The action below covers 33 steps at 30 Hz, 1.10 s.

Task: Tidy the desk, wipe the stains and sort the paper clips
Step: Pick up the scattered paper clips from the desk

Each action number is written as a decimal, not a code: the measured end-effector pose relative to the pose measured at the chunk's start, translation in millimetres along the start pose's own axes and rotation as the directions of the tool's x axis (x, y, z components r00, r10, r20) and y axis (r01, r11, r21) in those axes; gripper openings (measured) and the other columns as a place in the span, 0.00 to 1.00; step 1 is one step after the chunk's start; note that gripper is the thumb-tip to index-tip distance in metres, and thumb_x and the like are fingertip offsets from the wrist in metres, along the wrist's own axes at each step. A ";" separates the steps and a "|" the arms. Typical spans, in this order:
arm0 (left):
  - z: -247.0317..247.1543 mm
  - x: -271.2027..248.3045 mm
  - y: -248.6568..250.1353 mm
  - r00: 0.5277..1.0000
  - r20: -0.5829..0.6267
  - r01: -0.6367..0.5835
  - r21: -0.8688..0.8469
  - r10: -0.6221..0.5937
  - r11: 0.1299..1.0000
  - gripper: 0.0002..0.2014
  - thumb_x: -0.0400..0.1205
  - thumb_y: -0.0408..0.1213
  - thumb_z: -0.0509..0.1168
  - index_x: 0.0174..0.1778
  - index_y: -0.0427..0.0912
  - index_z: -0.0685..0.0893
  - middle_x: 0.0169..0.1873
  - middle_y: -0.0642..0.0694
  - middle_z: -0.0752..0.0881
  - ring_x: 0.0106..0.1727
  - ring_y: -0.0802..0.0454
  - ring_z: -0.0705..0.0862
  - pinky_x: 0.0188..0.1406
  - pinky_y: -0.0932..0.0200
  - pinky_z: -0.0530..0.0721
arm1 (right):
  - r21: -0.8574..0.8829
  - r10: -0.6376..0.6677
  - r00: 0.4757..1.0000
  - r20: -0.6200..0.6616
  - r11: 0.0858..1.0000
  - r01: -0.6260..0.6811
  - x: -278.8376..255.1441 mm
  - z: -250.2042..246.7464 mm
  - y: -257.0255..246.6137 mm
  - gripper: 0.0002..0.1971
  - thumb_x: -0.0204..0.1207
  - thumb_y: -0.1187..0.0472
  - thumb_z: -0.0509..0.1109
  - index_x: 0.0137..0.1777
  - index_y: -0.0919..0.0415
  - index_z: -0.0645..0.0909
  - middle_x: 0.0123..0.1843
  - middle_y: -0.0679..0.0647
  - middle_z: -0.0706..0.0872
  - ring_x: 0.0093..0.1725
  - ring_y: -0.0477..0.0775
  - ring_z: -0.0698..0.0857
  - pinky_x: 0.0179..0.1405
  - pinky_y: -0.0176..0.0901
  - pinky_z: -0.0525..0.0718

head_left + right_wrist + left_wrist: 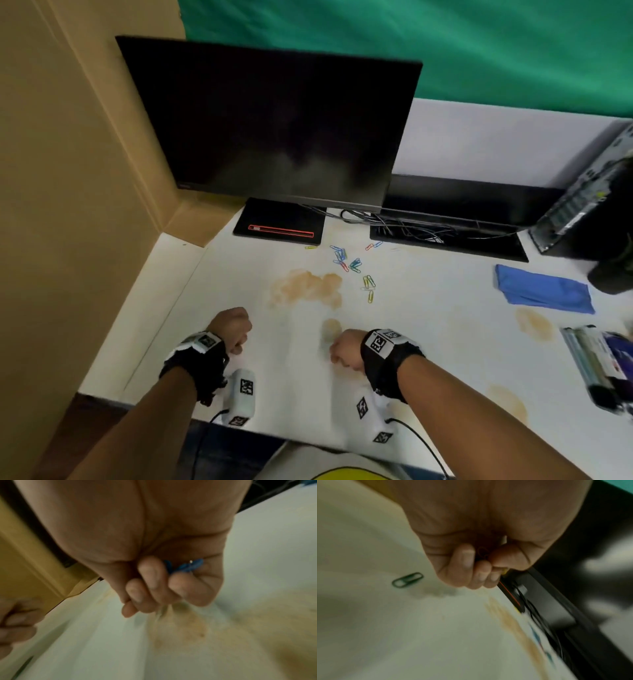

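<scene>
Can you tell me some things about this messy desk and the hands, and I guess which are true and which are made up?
1. The right hand is curled round blue paper clips. True.
2. The blue cloth is in the left hand. False: it lies on the desk, far to the right, with no hand on it.
3. A green paper clip lies alone on the desk near the left hand. True.
4. The monitor shows a bright picture. False: its screen is dark.
5. All the brown stains have been wiped away. False: several still mark the desk.
</scene>
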<state>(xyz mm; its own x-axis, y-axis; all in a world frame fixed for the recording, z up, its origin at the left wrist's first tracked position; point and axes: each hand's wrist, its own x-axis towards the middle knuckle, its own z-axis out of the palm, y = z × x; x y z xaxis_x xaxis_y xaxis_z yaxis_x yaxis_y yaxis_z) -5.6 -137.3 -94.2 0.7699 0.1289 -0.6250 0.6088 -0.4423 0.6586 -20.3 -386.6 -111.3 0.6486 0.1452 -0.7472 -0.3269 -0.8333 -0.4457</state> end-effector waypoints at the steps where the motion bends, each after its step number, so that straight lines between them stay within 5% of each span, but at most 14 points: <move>1: -2.3 -0.7 -5.5 0.999 -0.037 0.014 -0.131 -0.019 0.991 0.15 0.80 0.22 0.53 0.29 0.41 0.68 0.27 0.43 0.69 0.24 0.49 0.64 0.17 0.68 0.60 | 0.050 0.030 0.999 0.014 0.998 -0.030 -0.7 -3.0 6.0 0.11 0.77 0.58 0.65 0.33 0.49 0.74 0.32 0.46 0.78 0.27 0.43 0.76 0.26 0.33 0.74; 4: -12.5 -9.6 -25.1 0.992 -0.115 0.022 -0.299 -0.059 0.954 0.14 0.80 0.20 0.51 0.37 0.42 0.74 0.28 0.41 0.72 0.25 0.49 0.66 0.15 0.69 0.61 | 0.135 0.106 0.991 0.087 0.984 -0.117 -0.4 -2.7 7.7 0.12 0.75 0.54 0.61 0.31 0.55 0.74 0.26 0.50 0.75 0.20 0.49 0.70 0.23 0.35 0.67; 8: -29.1 -17.3 -43.7 0.989 -0.145 0.013 -0.077 -0.024 0.997 0.11 0.81 0.25 0.57 0.36 0.43 0.78 0.25 0.43 0.73 0.23 0.48 0.66 0.22 0.64 0.63 | 0.070 0.066 0.991 0.117 0.995 -0.074 8.4 12.1 -19.4 0.21 0.77 0.41 0.62 0.30 0.55 0.75 0.24 0.48 0.77 0.20 0.49 0.71 0.25 0.36 0.69; 11: -32.4 -20.9 -48.6 0.980 -0.194 0.007 0.297 0.053 0.955 0.05 0.77 0.38 0.68 0.35 0.47 0.81 0.33 0.46 0.81 0.34 0.45 0.79 0.29 0.63 0.73 | -0.209 0.014 0.996 0.092 0.978 0.005 14.9 25.7 -46.8 0.24 0.77 0.34 0.57 0.38 0.54 0.79 0.43 0.54 0.85 0.44 0.58 0.86 0.44 0.41 0.77; 13: -29.3 -22.0 -48.8 0.964 -0.255 0.056 0.488 0.081 0.871 0.09 0.75 0.47 0.71 0.41 0.45 0.85 0.37 0.47 0.83 0.44 0.44 0.84 0.38 0.63 0.76 | -0.334 -0.032 0.997 0.063 0.941 0.052 19.5 35.8 -58.4 0.28 0.78 0.35 0.54 0.57 0.57 0.82 0.61 0.60 0.84 0.65 0.62 0.82 0.59 0.46 0.75; 15: -25.3 -18.6 -48.1 0.958 -0.275 0.097 0.579 0.082 0.809 0.15 0.75 0.51 0.70 0.44 0.42 0.88 0.41 0.45 0.88 0.48 0.44 0.86 0.42 0.61 0.79 | -0.387 -0.056 0.995 0.088 0.918 0.085 19.9 44.2 -66.2 0.28 0.81 0.40 0.55 0.69 0.61 0.77 0.70 0.61 0.80 0.68 0.62 0.79 0.64 0.47 0.74; 19: -15.2 -8.4 -43.2 0.967 -0.253 0.152 0.631 0.016 0.761 0.15 0.74 0.48 0.70 0.47 0.40 0.88 0.47 0.42 0.90 0.49 0.43 0.88 0.45 0.58 0.84 | -0.441 -0.063 0.992 0.111 0.891 0.106 17.3 46.4 -62.7 0.21 0.82 0.50 0.60 0.69 0.62 0.78 0.70 0.61 0.80 0.68 0.62 0.79 0.65 0.47 0.74; 27: 3.0 2.9 -32.5 0.986 -0.163 0.099 0.674 0.018 0.732 0.17 0.72 0.48 0.72 0.48 0.38 0.86 0.49 0.40 0.89 0.51 0.41 0.87 0.47 0.56 0.84 | -0.353 0.048 0.996 0.074 0.936 -0.018 -8.3 12.8 -18.1 0.18 0.78 0.50 0.65 0.60 0.60 0.83 0.61 0.59 0.85 0.60 0.61 0.83 0.57 0.46 0.77; 30: 16.1 -0.5 -22.4 0.993 -0.105 0.029 0.689 0.060 0.724 0.16 0.75 0.51 0.67 0.48 0.41 0.82 0.50 0.42 0.85 0.51 0.42 0.84 0.43 0.58 0.78 | -0.114 0.063 0.998 0.012 0.992 -0.061 -22.7 2.1 3.5 0.19 0.79 0.42 0.58 0.41 0.56 0.80 0.41 0.54 0.83 0.38 0.57 0.82 0.43 0.43 0.78; 33: 38.4 -8.4 4.7 0.999 0.009 -0.036 0.645 0.040 0.763 0.16 0.83 0.49 0.57 0.55 0.41 0.81 0.55 0.39 0.82 0.56 0.41 0.81 0.50 0.58 0.75 | 0.180 0.138 0.990 0.030 0.973 -0.141 -36.4 -7.4 22.1 0.22 0.80 0.42 0.58 0.31 0.57 0.71 0.27 0.52 0.73 0.22 0.51 0.69 0.23 0.37 0.66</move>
<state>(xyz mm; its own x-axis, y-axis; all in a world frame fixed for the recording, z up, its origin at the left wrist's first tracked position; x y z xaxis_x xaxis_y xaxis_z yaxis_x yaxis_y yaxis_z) -16.5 -174.6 -101.9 0.7918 0.1033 -0.6020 0.3131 -0.9149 0.2549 -46.1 -414.3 -90.3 0.5768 0.0448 -0.8157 -0.5336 -0.7354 -0.4177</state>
